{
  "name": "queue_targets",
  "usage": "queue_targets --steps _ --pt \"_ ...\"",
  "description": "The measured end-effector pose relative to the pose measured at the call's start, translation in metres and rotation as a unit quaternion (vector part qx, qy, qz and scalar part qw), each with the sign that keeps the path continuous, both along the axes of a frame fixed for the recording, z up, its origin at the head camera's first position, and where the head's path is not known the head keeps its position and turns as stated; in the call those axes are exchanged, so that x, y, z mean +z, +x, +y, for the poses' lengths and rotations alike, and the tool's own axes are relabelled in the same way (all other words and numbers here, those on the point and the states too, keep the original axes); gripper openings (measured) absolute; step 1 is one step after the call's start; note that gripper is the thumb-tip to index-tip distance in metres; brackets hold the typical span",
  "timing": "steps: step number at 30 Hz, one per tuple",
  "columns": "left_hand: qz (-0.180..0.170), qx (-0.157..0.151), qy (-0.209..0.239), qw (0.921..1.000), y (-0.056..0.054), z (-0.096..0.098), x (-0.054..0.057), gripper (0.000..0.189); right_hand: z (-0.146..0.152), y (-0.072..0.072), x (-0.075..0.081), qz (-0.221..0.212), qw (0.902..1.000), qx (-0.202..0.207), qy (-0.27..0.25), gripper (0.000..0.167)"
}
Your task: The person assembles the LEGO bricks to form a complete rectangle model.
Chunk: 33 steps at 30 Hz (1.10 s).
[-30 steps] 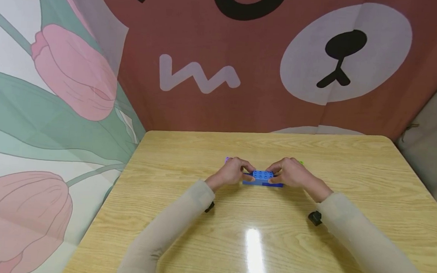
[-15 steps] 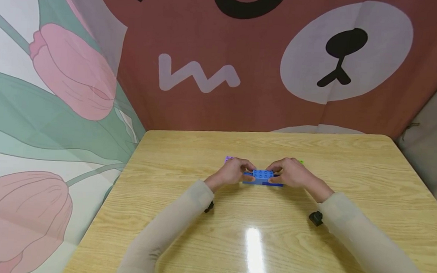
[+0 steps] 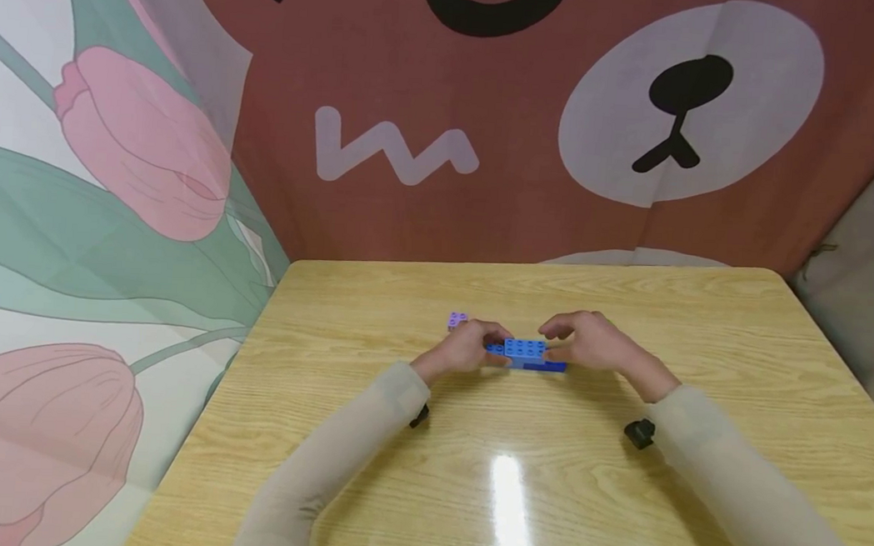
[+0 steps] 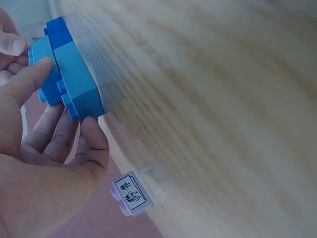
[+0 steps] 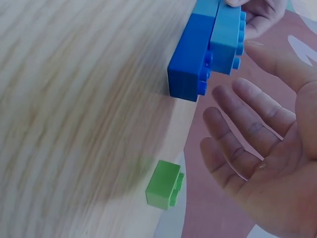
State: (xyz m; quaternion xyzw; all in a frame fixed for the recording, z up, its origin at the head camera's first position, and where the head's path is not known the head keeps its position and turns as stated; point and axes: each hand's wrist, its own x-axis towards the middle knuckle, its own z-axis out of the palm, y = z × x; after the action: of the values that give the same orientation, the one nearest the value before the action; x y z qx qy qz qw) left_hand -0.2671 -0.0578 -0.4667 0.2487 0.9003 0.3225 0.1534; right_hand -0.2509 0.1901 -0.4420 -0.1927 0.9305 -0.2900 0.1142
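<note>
Two toy building bricks, one light blue [image 4: 79, 82] and one dark blue [image 5: 189, 57], lie end to end on the table. Across their joint sits an upper light blue brick [image 3: 526, 348], studs up. My left hand [image 3: 464, 346] pinches this upper brick near its left end, thumb on the near side and fingers behind. Beside its right end is my right hand [image 3: 591, 341], its fingers spread and holding nothing. In the right wrist view, the right palm [image 5: 282, 183] shows bare, with the thumb tip close to the upper brick.
A small purple brick [image 3: 457, 318] with a printed picture on its side stands behind my left hand. Farther back on the right is a small green brick [image 5: 163, 184], hidden from the head view. The wooden table [image 3: 406, 288] ends at a printed cloth backdrop [image 3: 381, 211].
My right hand has let go of the upper light blue brick, its fingers opening and drawing slightly right. The left hand keeps its pinch. The green brick is now covered in the head view.
</note>
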Motion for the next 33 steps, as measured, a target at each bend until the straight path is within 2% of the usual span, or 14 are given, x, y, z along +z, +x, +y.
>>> queue_targets --steps 11,19,33 --pt "-0.011 0.010 -0.008 0.9999 0.001 0.001 0.000 0.035 0.013 -0.002 0.004 0.048 0.9987 -0.015 -0.003 0.041" --pt "-0.018 0.006 -0.010 0.9998 0.002 0.000 0.000 0.035 0.025 -0.004 0.005 0.054 0.9980 -0.032 0.001 0.040" --pt "0.002 -0.010 -0.017 0.9998 0.001 0.000 -0.003 0.035 0.045 -0.013 0.000 0.061 0.9965 -0.057 -0.001 0.037"
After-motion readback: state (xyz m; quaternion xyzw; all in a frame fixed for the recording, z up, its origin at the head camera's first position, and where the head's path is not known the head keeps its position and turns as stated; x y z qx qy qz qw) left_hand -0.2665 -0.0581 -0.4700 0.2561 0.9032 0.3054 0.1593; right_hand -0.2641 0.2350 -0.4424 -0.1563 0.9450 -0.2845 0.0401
